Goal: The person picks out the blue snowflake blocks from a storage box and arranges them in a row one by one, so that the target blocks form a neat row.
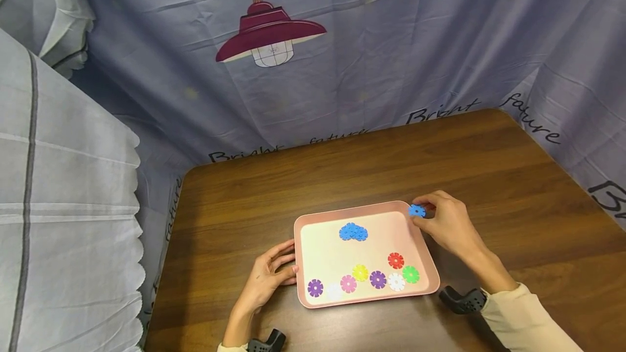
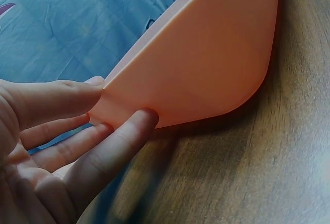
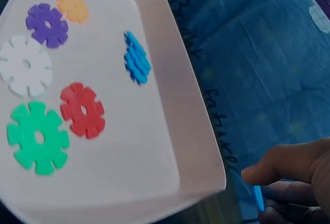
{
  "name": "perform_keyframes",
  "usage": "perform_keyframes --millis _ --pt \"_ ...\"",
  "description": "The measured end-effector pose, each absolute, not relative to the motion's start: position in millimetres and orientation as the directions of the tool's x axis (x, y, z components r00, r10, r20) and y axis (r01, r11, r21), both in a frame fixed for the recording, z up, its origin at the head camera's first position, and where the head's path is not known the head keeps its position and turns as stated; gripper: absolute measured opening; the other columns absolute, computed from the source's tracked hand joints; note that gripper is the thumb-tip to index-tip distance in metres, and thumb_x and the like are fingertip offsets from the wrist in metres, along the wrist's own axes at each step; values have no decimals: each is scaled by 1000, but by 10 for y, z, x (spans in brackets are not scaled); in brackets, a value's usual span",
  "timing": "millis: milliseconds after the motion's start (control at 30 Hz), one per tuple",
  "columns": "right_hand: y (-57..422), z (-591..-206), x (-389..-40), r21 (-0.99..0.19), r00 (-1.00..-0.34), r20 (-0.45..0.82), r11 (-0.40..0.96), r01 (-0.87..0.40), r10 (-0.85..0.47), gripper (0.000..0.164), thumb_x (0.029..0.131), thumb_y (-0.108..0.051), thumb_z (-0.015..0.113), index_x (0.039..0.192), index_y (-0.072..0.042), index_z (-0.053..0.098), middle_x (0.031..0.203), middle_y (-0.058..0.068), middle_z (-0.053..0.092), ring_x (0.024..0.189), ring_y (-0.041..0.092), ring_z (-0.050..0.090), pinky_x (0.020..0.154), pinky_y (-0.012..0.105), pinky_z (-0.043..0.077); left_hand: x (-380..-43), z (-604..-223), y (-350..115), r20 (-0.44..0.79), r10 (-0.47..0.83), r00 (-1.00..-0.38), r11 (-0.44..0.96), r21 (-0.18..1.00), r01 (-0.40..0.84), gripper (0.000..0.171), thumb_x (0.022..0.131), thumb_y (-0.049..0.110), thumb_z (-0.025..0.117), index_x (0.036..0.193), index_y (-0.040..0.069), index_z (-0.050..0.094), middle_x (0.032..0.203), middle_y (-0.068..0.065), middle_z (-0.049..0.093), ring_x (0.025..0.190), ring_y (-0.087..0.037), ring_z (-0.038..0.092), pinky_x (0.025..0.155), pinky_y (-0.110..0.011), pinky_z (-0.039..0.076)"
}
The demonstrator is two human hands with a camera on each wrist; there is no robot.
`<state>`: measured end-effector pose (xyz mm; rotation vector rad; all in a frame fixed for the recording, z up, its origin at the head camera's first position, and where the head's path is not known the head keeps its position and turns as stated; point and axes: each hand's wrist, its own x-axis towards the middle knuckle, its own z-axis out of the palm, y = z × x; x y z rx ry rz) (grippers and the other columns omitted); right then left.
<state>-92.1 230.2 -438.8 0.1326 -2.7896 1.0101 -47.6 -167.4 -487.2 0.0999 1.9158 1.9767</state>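
My right hand pinches a blue notched disc above the far right corner of a pink tray; in the right wrist view the disc shows edge-on below the thumb. Against the tray's left outer wall, my left hand rests with its fingers fairly straight, and the left wrist view shows the fingertips touching that wall. Inside the tray, several blue discs lie overlapped near the far side. A red disc and a green disc lie near the right.
Along the tray's near side lie a yellow disc, a pink disc, a white disc and two purple discs, one at the left. The tray sits on a wooden table. Behind hangs a printed curtain.
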Motion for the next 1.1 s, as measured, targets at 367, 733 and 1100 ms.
perform_keyframes --millis 367,733,1100 --pt "2591 -4467 -922 -615 -970 240 778 -128 30 26 76 -9 81 99 0 73 97 14 64 80 27 66 66 17 49 -442 -4875 -1688 -225 309 -924 24 973 -228 62 89 -2 69 145 -3 41 145 -27 40 127 -43 48 81 -40 60" --pt "2835 -4667 -932 -594 -967 242 800 -80 83 27 75 -11 83 96 1 73 93 17 64 79 28 64 63 23 47 -470 -4867 -1658 -224 302 -927 27 974 -227 62 89 -2 70 144 -2 43 145 -25 41 126 -41 49 81 -39 61" --pt "2840 -4848 -902 -610 -978 187 792 -37 98 27 75 -10 84 96 2 73 93 18 63 79 29 65 64 28 51 -462 -4877 -1657 -220 310 -925 25 974 -224 60 90 -3 68 144 -2 42 146 -25 41 126 -42 49 82 -40 60"
